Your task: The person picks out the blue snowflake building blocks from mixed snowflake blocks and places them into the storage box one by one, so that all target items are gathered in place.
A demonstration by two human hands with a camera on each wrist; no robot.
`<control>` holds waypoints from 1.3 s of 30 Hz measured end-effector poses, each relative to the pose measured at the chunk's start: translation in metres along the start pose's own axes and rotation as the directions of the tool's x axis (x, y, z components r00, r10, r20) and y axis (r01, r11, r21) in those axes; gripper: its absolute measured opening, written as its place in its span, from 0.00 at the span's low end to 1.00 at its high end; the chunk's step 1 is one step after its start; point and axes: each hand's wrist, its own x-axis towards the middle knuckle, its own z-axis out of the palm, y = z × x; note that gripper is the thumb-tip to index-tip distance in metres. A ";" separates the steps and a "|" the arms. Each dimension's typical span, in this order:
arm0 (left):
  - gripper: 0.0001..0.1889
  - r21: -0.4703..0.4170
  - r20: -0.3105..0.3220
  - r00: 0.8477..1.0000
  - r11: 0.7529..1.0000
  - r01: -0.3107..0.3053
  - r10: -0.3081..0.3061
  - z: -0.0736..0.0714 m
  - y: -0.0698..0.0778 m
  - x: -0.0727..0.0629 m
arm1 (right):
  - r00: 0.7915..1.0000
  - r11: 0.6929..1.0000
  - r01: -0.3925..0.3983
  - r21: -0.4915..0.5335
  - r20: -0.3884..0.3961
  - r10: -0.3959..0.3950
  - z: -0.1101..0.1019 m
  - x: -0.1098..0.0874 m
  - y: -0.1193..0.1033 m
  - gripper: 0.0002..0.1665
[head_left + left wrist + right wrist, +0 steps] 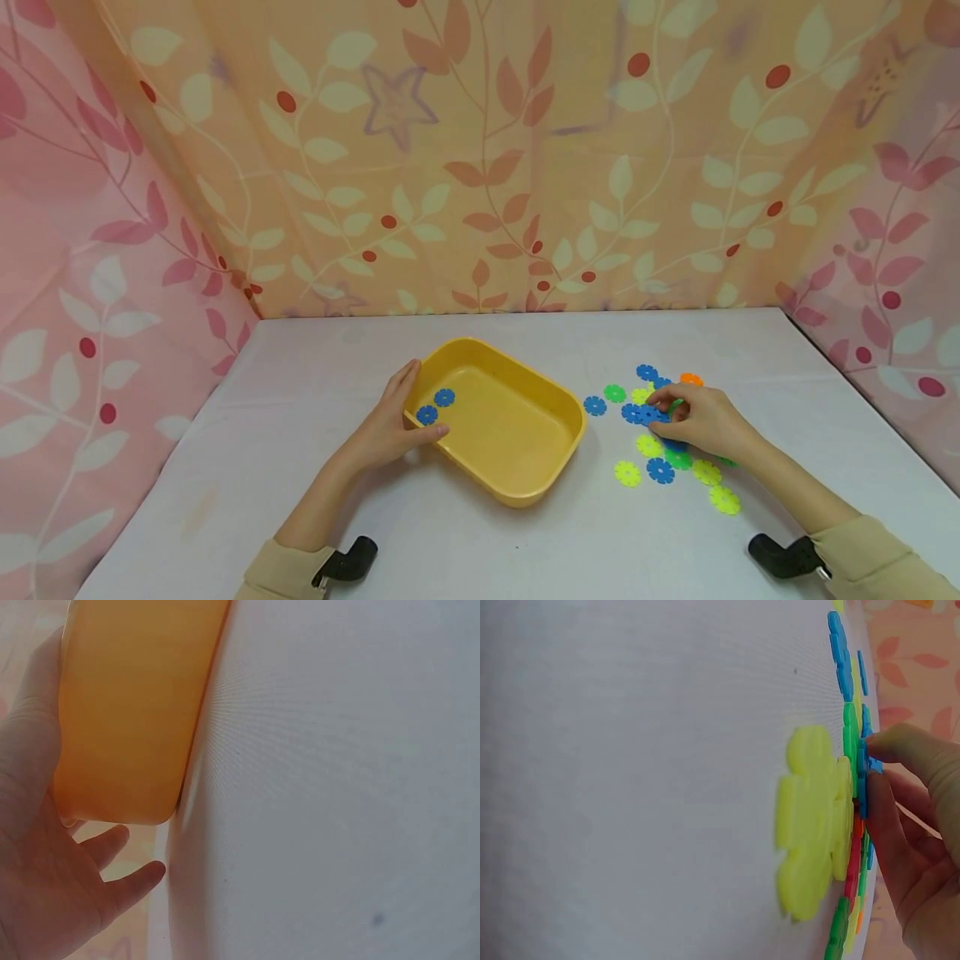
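Observation:
A yellow plastic basin (517,442) sits at the middle of the table, with two blue flower-shaped discs (436,406) inside near its left end. My left hand (386,425) grips that left corner, thumb over the rim and fingers along the outer wall. In the left wrist view the basin's side wall (135,712) shows beside the left thumb. On the right, my right hand (701,417) pinches a blue flower-shaped disc (651,416) between thumb and forefinger, low over the pile. The right wrist view shows the right fingertips (876,750) at the blue disc's edge.
Several blue, green and yellow discs (661,471) lie scattered right of the basin, with an orange disc (691,380) behind the right hand. A red disc (850,862) shows low in the right wrist view. Patterned cloth (480,167) encloses the white table (480,550) at back and sides.

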 end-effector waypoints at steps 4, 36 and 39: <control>0.59 0.005 0.003 1.000 1.000 0.007 -0.007 0.000 0.000 0.000 | 1.000 1.000 0.009 0.000 -0.001 -0.009 0.000 0.000 0.000 0.19; 0.59 0.016 0.005 1.000 1.000 0.015 -0.015 -0.002 0.002 -0.001 | 0.984 0.841 -0.124 0.526 0.173 0.036 0.018 0.075 -0.132 0.24; 0.59 0.017 0.010 1.000 1.000 0.013 -0.013 0.000 0.001 -0.001 | 0.983 0.824 -0.100 0.558 0.186 -0.007 0.025 0.092 -0.165 0.22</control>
